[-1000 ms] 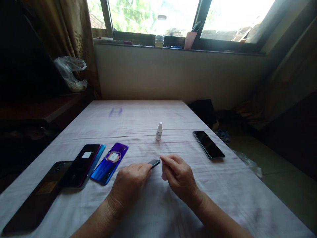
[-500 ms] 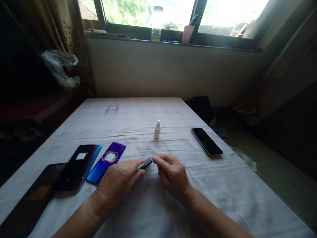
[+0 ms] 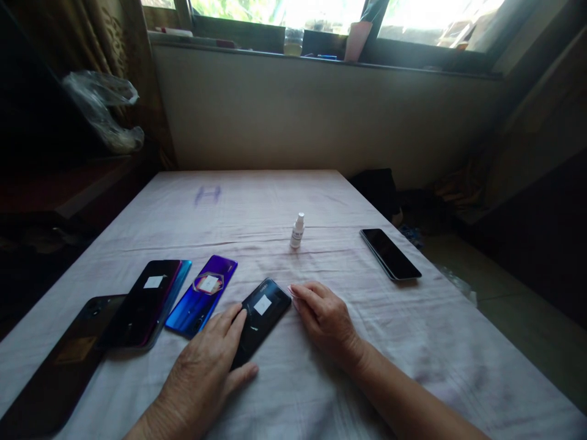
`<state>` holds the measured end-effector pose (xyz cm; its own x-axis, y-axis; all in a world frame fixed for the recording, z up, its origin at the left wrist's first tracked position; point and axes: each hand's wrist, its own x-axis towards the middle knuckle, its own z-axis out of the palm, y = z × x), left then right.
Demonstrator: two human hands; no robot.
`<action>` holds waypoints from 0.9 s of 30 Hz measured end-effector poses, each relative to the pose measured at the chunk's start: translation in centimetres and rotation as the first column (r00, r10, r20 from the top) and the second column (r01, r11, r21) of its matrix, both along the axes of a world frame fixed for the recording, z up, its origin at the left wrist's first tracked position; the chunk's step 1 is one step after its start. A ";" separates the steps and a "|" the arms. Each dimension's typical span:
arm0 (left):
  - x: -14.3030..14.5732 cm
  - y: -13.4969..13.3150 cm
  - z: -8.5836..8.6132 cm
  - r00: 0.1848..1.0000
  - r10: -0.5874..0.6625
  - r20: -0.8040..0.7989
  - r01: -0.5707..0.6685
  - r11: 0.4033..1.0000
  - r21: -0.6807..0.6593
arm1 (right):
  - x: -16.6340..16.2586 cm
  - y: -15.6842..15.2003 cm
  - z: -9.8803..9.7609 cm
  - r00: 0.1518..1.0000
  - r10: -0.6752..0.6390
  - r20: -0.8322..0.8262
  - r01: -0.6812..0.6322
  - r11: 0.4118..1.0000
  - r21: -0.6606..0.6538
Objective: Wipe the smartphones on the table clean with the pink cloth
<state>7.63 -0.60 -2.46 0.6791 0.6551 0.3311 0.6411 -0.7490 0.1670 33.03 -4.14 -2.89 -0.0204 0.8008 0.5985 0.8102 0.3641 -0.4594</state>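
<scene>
A dark phone back cover (image 3: 263,313) with a small white sticker lies flat on the white cloth-covered table (image 3: 257,214). My left hand (image 3: 208,360) rests on its near end with the fingers stretched along its left edge and the thumb beneath. My right hand (image 3: 323,318) lies just right of it, fingertips touching its far right corner, fingers loosely extended. A small white dropper bottle (image 3: 298,230) stands upright beyond the hands.
To the left lie a blue-purple cover (image 3: 204,295), a dark cover over a teal one (image 3: 149,302) and a black phone (image 3: 64,360). Another black phone (image 3: 389,253) lies at the right, near the table edge. A plastic bag (image 3: 103,116) sits far left; a windowsill holds a jar and cup.
The dark cover was held on edge between both hands; it has been laid down flat on the cloth, and the left hand's fingers have spread over it.
</scene>
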 end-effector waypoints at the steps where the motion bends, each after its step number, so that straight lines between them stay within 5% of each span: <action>1: 0.0 -0.1 -0.1 1.000 -0.001 -0.001 0.001 1.000 0.000 | 0.1 -0.1 0.0 1.000 -0.002 0.005 0.002 1.000 -0.002; 5: 0.3 0.2 0.9 0.999 -0.034 0.018 0.034 0.999 0.005 | 0.5 -0.6 0.6 1.000 -0.006 -0.007 0.006 1.000 0.007; 14: 1.7 0.1 6.1 0.963 -0.203 0.175 0.234 0.955 -0.183 | 0.3 -3.1 3.4 0.988 0.000 -0.152 0.012 0.997 0.073; 27: 1.3 0.3 3.8 0.911 -0.236 0.338 0.230 0.971 0.057 | 0.2 -2.5 1.5 0.999 -0.039 0.003 0.038 0.988 0.147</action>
